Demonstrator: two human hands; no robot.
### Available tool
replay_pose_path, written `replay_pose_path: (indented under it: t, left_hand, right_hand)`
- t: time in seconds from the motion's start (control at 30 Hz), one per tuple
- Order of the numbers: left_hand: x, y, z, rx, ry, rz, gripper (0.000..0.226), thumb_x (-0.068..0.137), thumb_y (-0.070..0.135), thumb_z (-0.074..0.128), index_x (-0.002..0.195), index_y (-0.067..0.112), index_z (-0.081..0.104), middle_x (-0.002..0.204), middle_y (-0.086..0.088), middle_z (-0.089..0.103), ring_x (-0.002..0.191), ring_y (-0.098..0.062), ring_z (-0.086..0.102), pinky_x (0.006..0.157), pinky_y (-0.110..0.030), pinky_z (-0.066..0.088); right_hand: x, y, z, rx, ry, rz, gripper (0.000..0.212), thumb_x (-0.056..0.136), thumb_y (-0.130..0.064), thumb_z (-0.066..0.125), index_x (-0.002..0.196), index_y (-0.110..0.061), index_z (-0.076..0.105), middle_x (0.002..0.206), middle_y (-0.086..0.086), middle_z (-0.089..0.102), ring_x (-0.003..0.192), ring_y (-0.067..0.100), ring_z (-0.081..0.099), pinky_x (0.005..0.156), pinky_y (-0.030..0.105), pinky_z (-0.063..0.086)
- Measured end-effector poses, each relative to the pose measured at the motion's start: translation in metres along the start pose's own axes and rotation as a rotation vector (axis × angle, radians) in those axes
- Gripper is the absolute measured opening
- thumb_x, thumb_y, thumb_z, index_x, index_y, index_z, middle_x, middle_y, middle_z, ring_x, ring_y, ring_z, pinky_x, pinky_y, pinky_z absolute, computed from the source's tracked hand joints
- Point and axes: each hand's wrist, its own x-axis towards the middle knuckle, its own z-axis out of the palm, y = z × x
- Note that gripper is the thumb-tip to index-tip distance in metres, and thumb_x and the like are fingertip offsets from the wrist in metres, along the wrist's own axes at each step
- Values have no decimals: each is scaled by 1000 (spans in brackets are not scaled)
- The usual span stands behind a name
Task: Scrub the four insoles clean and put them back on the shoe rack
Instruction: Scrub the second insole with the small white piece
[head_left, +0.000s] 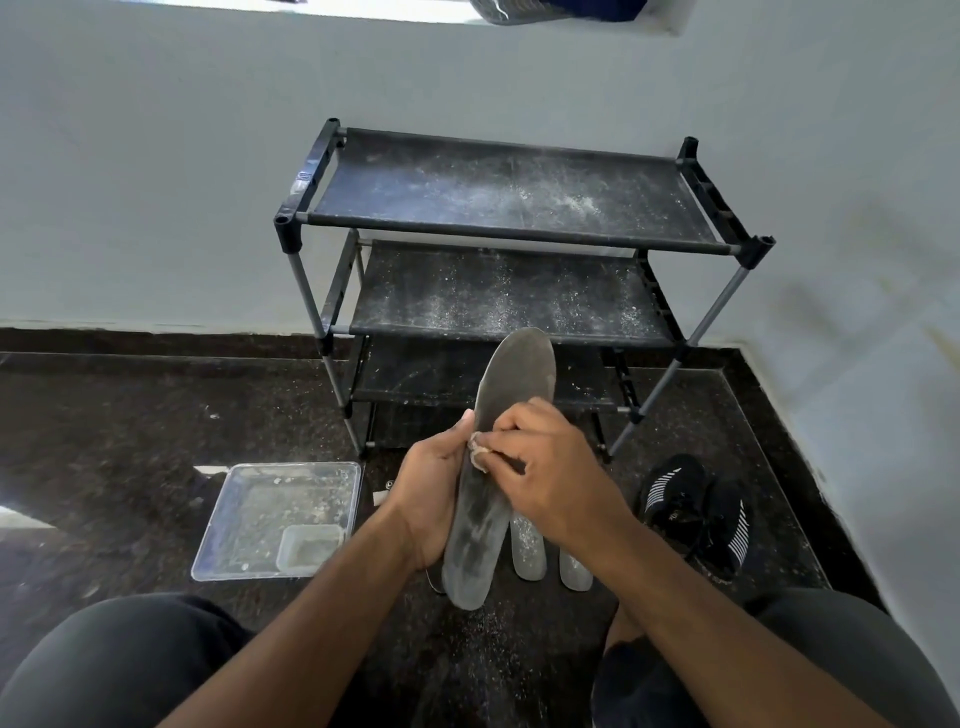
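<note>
A dusty shoe rack is standing against the wall. In front, the left hand is gripping an insole upright while the right hand is pinching a scrub pad against it. Firm strokes along its full length should be working best.

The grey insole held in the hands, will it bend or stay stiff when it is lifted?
Probably fairly stiff: the grey insole stands well above the left hand without drooping. Likely light, since one hand supports it while the right hand rubs it. The dusty surface probably gives some grip.
</note>
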Motion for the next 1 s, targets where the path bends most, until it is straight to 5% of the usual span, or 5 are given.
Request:
replay_pose_path:
  t: [0.2,0.37,0.63,0.87,1.0]
  left_hand:
    - [-1,-6,6,18,-12,15,47,106,38,45,120,5,76,110,-16,73,98,-26,70,103,-41,49]
    - [-1,2,2,-2,1,-10,54,106,45,43,111,6,80,100,-13,74,91,-25,73,87,-37,59]
    - [0,-3,5,27,4,22,53,107,45,44,126,4,72,113,-15,73,99,-26,70,102,-40,49]
    - [0,10,0,-4,20,47,66,106,56,39,130,2,69,124,-16,72,107,-27,72,91,-37,61]
    - [-1,7,6,28,38,80,64,108,53,38,131,1,68,120,-16,74,103,-25,74,92,-36,59]
  right_hand:
    - [8,6,-6,-61,200,75,13,93,-15,70,103,-11,76,90,-4,60,89,10,52,84,15,41]
    - [-4,-10,4,-29,33,-18,14,92,-23,69,98,-13,77,87,-7,58,86,8,50,75,26,49]
    - [12,7,-12,-141,196,86,13,92,-22,70,100,-15,77,86,-7,58,88,8,47,80,19,42]
    - [-3,-9,-1,4,-51,-11,16,90,-30,72,98,-17,79,81,-10,53,83,6,45,76,20,43]
    - [8,1,-10,-109,72,35,16,91,-31,72,98,-18,78,80,-10,53,82,7,44,71,27,45]
